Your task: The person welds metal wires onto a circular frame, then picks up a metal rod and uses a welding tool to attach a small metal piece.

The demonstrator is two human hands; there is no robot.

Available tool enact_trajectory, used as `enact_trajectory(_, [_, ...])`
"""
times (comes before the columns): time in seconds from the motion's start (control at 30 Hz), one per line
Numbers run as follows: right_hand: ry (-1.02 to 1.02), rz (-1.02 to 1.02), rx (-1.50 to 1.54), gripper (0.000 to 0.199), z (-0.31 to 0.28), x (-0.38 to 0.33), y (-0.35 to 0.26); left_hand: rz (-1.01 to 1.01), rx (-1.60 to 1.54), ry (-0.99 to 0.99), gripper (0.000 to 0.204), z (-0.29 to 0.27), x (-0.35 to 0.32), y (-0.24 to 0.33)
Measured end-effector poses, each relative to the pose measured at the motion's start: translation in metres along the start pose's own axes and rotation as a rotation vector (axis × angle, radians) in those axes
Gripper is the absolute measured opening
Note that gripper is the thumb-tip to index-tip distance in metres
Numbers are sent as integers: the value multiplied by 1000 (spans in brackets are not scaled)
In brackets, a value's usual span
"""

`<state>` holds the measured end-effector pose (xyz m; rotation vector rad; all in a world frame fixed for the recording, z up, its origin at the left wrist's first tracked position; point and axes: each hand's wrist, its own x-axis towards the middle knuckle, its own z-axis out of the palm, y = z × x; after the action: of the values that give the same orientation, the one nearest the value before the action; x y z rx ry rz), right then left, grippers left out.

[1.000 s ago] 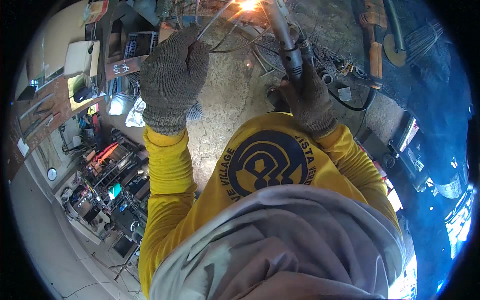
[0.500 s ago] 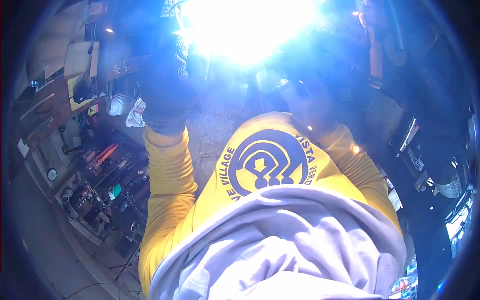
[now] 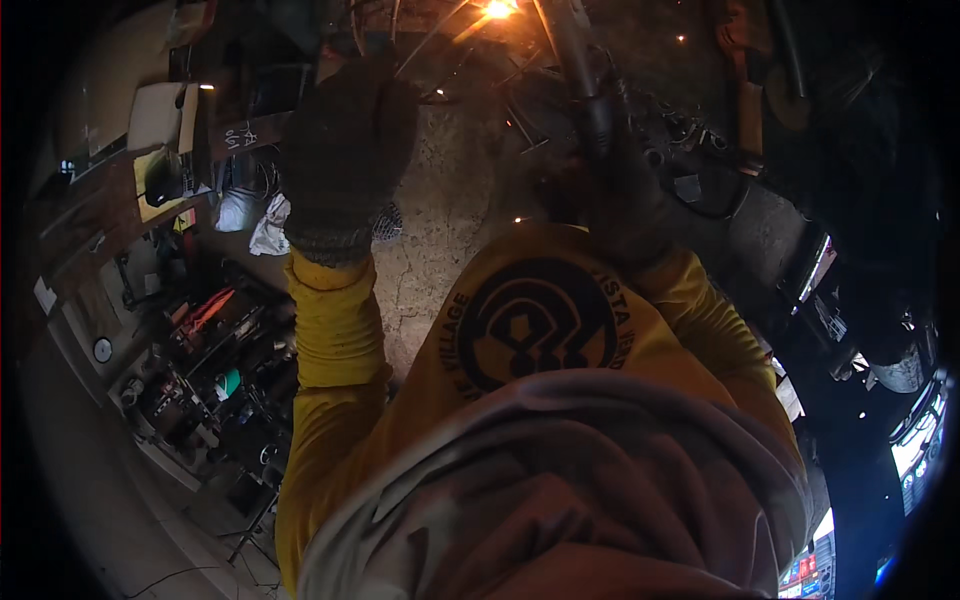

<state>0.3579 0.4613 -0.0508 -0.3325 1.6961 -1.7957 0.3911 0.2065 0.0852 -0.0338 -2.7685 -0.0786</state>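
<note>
Dim workshop, cracked concrete floor [image 3: 440,230] mid-frame, everything underexposed except an orange-white glowing weld spot [image 3: 498,9] at the top edge.

Right hand [image 3: 610,190], in a dark knit glove, is wrapped tight around a grey tubular welding torch [image 3: 578,60] — nozzle angled up-left so the tip meets the glow, wrist low to steady it.

Left hand [image 3: 345,150], same glove, raised beside the thin bent metal wire rods [image 3: 430,40] at upper centre; can't tell whether it grips a rod or just braces, since only its back shows. Probably there to keep the rods from shifting at the joint.

Labels: flat yellow rectangular package [image 3: 160,180] at upper left on a cluttered counter [image 3: 90,215]; white crumpled rag [image 3: 268,225] below it; round dark emblem [image 3: 535,325] on the yellow long-sleeved shirt [image 3: 330,330], centre frame.
</note>
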Motion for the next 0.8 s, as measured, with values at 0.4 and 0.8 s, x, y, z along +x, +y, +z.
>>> enact_trajectory(0.4, [127, -166, -322, 77, 9, 3, -17, -26, -20, 80, 21, 6, -3, -4])
enact_trajectory(0.8, [136, -668, -749, 44, 1, 2, -7, 59, 79, 80, 21, 13, -21, -20])
